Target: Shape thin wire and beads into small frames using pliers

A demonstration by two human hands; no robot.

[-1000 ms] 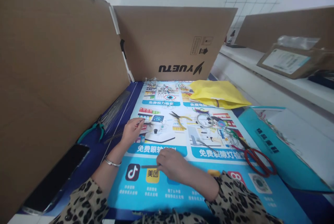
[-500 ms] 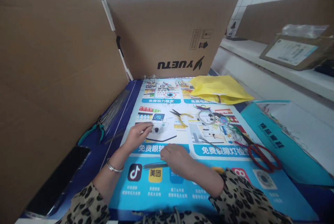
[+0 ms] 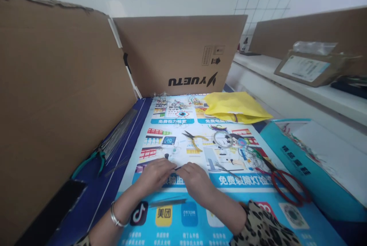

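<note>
thin dark piece (image 3: 178,168) is btwn the two hands, just above the worktop (image 3: 96,191), abt midway across & nearer the near edge than the far one. left hand (image 3: 156,173): palm down, fingers curled & pressed tog., tips pinching one end of it. right hand (image 3: 197,183): fingers also curled close tog., tips touching the other end; can't tell if they grip it, too small. bunch of grey strips (image 3: 168,202) lies flat nr the near edge, just below both hands. past the hands, toward the middle: yellow-handled pliers (image 3: 195,144), w/ a clear coil (image 3: 223,146) to their right. red-handled scissors (image 3: 275,170) nr the right edge, beside a turquoise box (image 3: 315,188). yellow pouch (image 3: 235,104) at the far right corner. along the left edge: long wires (image 3: 119,133), teal pliers (image 3: 86,164) & a phone (image 3: 54,215), the phone nearest the near corner.
</note>
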